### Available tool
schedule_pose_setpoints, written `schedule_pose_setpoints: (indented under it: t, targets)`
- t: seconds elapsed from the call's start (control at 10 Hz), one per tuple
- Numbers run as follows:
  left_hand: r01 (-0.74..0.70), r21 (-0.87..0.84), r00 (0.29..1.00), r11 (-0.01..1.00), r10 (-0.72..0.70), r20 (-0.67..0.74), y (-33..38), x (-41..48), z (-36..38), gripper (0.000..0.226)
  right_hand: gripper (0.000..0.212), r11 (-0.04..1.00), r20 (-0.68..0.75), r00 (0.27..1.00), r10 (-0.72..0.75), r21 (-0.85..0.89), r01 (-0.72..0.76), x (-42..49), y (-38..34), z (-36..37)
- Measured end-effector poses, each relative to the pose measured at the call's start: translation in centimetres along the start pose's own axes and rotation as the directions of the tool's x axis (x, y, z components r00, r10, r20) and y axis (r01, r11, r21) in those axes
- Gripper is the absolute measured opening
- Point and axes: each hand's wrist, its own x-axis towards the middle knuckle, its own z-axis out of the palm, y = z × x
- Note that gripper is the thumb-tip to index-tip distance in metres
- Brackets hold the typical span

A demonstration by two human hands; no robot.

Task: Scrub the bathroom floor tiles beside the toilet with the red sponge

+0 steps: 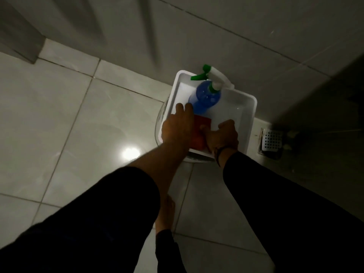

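Observation:
The red sponge (202,120) lies in a white plastic tub (250,109) that stands on the floor against the wall. My right hand (222,136) is in the tub with its thumb pressed on the sponge and its fingers curled at the sponge's right edge. My left hand (177,127) reaches over the tub's left rim, fingers stretched out beside a blue spray bottle (204,97) with a white and green trigger head. The sponge's near part is hidden between my hands. Pale glossy floor tiles (78,115) spread to the left. No toilet is in view.
The tub sits on a round clear basin (158,123). A square metal floor drain (271,140) lies right of the tub, beside a dark shadowed area. A tiled wall rises behind. My bare foot (165,213) stands on the tiles below my arms.

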Motion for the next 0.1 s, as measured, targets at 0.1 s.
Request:
schedule_pose_setpoints:
  t: [0.1]
  targets:
    - [0.029, -0.077, 0.995, 0.997, -0.036, -0.098, -1.74, -3.50, -2.97, 0.052, 0.052, 0.987, -0.092, 0.996, 0.017, 0.164, -0.002, -4.42, -2.42, -1.41]
